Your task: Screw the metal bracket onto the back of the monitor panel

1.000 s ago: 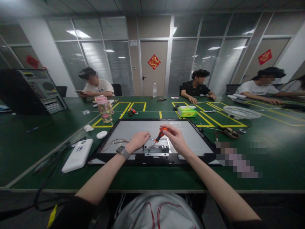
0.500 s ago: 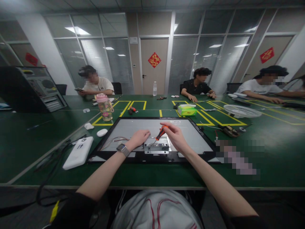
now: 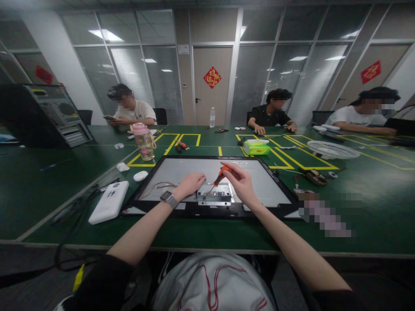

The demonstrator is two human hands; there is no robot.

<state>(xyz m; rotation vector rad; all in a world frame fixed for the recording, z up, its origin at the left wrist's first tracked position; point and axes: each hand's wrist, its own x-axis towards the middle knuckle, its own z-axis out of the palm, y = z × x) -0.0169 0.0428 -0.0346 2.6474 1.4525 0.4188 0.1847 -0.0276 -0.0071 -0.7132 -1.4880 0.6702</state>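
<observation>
A flat screen panel point(image 3: 269, 190) with a black frame lies face down on the green table in front of me. Near its front edge sits a small metal bracket point(image 3: 215, 195). My right hand point(image 3: 240, 182) is closed round an orange-handled screwdriver point(image 3: 220, 175), whose tip slants down to the left end of the bracket. My left hand point(image 3: 190, 183), with a watch on the wrist, rests curled on the panel just left of the bracket, fingertips close to the screwdriver tip. Thin wires point(image 3: 155, 187) run across the panel to the left.
A white flat device point(image 3: 109, 201) and a white mouse point(image 3: 140, 175) lie left of the panel. A pink-capped bottle point(image 3: 144, 141), a green tissue pack point(image 3: 256, 148) and a white fan point(image 3: 327, 150) stand behind. A computer case point(image 3: 48, 114) is far left. Three people sit opposite.
My view has tilted slightly. Both hands stay at the bracket; the screwdriver handle has shifted a little in my right hand's fingers.
</observation>
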